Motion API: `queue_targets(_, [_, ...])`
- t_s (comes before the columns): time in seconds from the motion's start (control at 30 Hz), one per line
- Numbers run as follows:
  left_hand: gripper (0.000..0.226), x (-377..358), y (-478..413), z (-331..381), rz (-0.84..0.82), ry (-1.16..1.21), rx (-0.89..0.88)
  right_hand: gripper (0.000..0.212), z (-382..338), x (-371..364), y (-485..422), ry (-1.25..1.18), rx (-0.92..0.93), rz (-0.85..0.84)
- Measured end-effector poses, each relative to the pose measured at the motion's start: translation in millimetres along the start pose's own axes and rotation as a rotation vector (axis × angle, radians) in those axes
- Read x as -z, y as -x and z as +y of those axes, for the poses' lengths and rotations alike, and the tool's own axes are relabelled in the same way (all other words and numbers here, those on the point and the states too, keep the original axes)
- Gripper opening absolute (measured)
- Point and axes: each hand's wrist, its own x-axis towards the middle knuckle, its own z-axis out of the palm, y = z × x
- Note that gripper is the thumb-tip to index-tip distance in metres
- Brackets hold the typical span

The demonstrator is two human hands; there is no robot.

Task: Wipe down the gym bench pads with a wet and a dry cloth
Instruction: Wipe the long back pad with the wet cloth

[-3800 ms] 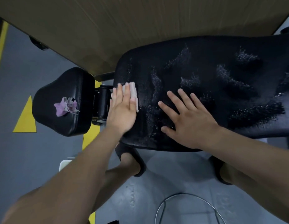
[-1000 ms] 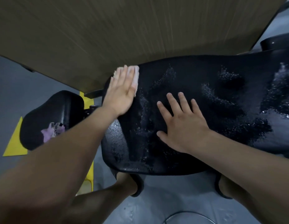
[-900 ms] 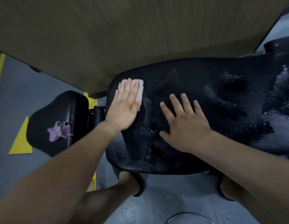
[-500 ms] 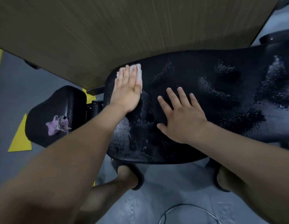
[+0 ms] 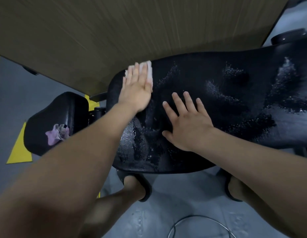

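Panel (image 5: pixel 114 31): wood-grain, fills the view beyond both hands.

Floor (image 5: pixel 183 194): grey, below the forearms. A yellow marking (image 5: pixel 20 152) lies far left of the left hand (image 5: pixel 137 90).

Long pad (image 5: pixel 226 103): black. It runs from under the left hand, past the right hand (image 5: pixel 187 124), to the frame's right edge. Wet streaks and droplets show on it, heaviest below the left hand's wrist and well right of the right hand.

Small pad (image 5: pixel 51 114): black, left of the left forearm, set apart from the long pad by a dark joint.

Left hand: flat, palm down, fingers straight and together, pressing the white cloth (image 5: pixel 149 71) onto the long pad's far left corner. Outline slightly blurred.

Right hand: palm down, fingers spread, resting on the long pad just right of the left hand and nearer the person. It holds nothing.

White cloth: under the left hand, showing only past the fingertips and along the hand's right edge.

Purple cloth (image 5: pixel 57 133): crumpled, lying on the small pad, well left of both hands.
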Motion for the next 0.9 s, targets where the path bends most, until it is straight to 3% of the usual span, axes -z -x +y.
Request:
queue_targets(0.13, [0.056,-12.9,55.6,-7.2,-0.027,0.028,-0.083,0.085,-4.7,2.8,-3.4,-0.001,-0.018,-0.036])
queue_targets(0.43, [0.058,1.8,-8.1,1.5,-0.025,-0.024,-0.005,0.084,7.9,-2.9,3.5,0.005,0.038,0.003])
queue_targets(0.73, [0.057,-27.2,129.9,-21.5,-0.077,-0.006,-0.097,0.086,6.7,-1.1,1.1,0.005,0.029,-0.006])
queue_targets(0.9, [0.058,-20.3,90.1,-23.7,-0.063,-0.019,-0.009,0.085,8.6,-4.1,3.2,0.013,0.027,0.015])
